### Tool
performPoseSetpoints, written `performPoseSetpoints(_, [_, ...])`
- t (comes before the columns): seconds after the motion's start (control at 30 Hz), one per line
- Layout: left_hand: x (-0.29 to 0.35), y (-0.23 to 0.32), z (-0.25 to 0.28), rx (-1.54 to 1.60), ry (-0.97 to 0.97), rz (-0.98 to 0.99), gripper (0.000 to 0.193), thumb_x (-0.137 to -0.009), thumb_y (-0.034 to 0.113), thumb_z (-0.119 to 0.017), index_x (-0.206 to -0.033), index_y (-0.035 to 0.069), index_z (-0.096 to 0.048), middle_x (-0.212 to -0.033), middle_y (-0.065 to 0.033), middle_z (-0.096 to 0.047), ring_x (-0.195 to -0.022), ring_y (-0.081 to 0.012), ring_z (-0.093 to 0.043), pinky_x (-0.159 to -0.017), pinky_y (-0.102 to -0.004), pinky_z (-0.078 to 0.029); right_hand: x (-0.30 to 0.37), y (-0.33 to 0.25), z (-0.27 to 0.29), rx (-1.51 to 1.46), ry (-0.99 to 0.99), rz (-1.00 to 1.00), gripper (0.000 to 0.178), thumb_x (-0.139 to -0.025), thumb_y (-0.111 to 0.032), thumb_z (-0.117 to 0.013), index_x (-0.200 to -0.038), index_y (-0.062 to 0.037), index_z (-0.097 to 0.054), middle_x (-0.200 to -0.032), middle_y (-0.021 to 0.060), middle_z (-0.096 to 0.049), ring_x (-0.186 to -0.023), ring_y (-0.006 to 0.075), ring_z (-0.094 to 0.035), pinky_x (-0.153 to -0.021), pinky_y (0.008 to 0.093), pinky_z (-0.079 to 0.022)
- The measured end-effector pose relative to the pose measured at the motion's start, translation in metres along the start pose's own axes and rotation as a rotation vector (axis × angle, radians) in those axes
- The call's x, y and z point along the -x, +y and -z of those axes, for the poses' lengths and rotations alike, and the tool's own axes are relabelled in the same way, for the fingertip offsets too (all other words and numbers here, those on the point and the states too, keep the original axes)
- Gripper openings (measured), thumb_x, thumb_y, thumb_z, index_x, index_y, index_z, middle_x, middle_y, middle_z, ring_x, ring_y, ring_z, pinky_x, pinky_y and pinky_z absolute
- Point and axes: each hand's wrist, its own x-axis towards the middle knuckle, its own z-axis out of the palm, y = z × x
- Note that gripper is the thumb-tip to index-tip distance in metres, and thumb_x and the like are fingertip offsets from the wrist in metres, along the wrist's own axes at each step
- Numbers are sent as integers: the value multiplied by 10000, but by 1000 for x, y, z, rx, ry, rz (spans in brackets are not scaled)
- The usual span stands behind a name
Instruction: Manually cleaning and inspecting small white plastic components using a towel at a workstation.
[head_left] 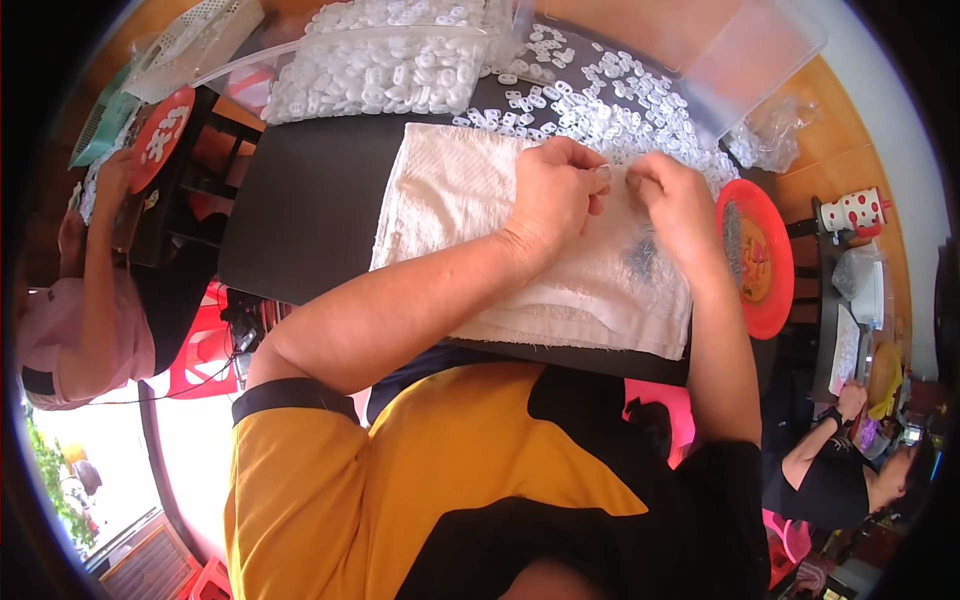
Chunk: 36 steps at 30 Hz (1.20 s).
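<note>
A folded white towel (450, 200) lies on the dark table in front of me. Over its far part, my left hand (556, 190) is closed, thumb and fingers pinched together. Facing it a short gap away, my right hand (672, 205) also has its fingertips pressed together. Whatever they pinch is too small to make out. Beside my right wrist, a patch of small grey bits (640, 260) rests on the towel. Just past both hands, many small white oval plastic pieces (620, 120) with holes are spread on the table.
A clear plastic bin (480, 70) heaped with white pieces stands at the far left. At right sits a red plate (770, 300) with grey bits along one side. A crumpled clear bag (775, 135) lies beyond it. Two other people work at side tables, left and right.
</note>
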Motion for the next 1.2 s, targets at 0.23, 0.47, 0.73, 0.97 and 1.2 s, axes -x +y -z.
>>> performPoseSetpoints(0.23, [-1, 0, 2, 4, -20, 13, 46, -853, 19, -610, -889, -8, -598, -685, -48, -602, -538, -100, -536, -412, -239, -389, -58, 2, -19, 32, 31, 114, 125, -818, -144, -631, -903, -55, -648, -855, 98, -674, -772, 261, -643, -698, 354, -484])
performPoseSetpoints(0.47, [-2, 0, 4, 40, -41, 18, 52, -849, 13, -609, -890, -12, -589, -671, -55, -597, -530, -103, -534, -405, -243, -376, -67, 5, -29, 164, 20, 157, 131, -810, -206, -655, -893, -104, -645, -891, 71, -662, -777, 265, -630, -685, 373, -471])
performPoseSetpoints(0.73, [-1, 0, 1, 28, -31, 29, 64, -835, -2, -611, -896, -3, -591, -681, -53, -599, -527, -104, -530, -399, -245, -364, -59, 3, -22, 41, 86, 213, 143, -784, -103, -658, -924, -136, -658, -843, 43, -630, -743, 234, -622, -651, 354, -474])
performPoseSetpoints(0.97, [1, 1, 0, 39, -44, 20, 60, -822, -5, -615, -878, 2, -594, -677, -56, -594, -516, -111, -522, -397, -249, -357, -65, 5, -30, 49, 61, 359, 182, -767, -64, -642, -937, -129, -655, -833, 37, -604, -752, 235, -627, -640, 351, -488])
performPoseSetpoints(1.2, [-3, -1, 2, 66, -59, 10, 63, -814, -14, -603, -877, -9, -595, -671, -62, -588, -508, -122, -521, -399, -261, -370, -63, 2, -35, 241, 93, 392, 75, -801, -80, -594, -862, -94, -638, -919, 71, -632, -818, 298, -634, -682, 418, -508])
